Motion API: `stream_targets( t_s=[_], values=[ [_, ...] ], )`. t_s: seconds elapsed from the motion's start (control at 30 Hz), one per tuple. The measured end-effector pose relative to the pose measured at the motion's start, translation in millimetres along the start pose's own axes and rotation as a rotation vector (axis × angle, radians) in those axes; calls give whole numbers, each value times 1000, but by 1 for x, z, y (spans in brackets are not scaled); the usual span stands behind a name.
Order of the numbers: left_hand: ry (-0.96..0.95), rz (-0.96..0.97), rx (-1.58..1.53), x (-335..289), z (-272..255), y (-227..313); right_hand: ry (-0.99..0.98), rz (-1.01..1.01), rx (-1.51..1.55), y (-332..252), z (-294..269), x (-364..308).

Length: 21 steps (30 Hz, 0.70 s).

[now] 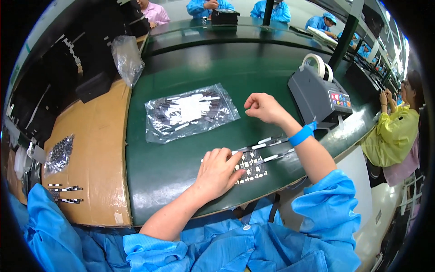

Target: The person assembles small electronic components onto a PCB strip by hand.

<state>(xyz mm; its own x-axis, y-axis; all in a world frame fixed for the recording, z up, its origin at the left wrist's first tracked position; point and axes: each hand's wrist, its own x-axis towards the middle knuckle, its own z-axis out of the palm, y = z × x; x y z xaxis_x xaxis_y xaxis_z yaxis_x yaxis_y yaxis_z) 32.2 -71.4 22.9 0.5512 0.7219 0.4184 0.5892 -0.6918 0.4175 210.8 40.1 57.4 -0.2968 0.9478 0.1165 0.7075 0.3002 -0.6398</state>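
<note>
My left hand (216, 176) rests palm down on the table, its thumb and forefinger spread over the left edge of a small dark sheet (253, 171) with rows of pale pieces on it. Part of the sheet is hidden under those fingers. Raised above the table, my right hand (265, 109) has its fingertips curled together; whether something tiny is between them, I cannot make out. A blue band (302, 133) circles the right wrist. Several thin black-and-white strips (268, 158) lie at the sheet's far and right sides, below my right forearm.
A clear bag of black-and-white strips (190, 111) lies farther back on the green table (176, 177). A grey tape dispenser (312, 93) stands at right. Cardboard (102, 149) on the left carries a smaller bag (59, 154) and several strips (70, 201). Other people work beyond and to the right.
</note>
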Motion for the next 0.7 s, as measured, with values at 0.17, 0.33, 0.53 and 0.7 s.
stream_targets(
  t_s=[0.17, 0.33, 0.53, 0.7],
  values=[
    [161, -96, 134, 4, -8, -12, 94, 136, 11, 11, 17, 31],
    [312, -313, 276, 5, -13, -38, 104, 137, 34, 14, 29, 47],
    [270, -434, 333, 6, -12, -52, 91, 147, 140, 17, 36, 61],
    [176, -524, 267, 6, -7, -54, 100, 152, 272, 16, 35, 64]
  ],
)
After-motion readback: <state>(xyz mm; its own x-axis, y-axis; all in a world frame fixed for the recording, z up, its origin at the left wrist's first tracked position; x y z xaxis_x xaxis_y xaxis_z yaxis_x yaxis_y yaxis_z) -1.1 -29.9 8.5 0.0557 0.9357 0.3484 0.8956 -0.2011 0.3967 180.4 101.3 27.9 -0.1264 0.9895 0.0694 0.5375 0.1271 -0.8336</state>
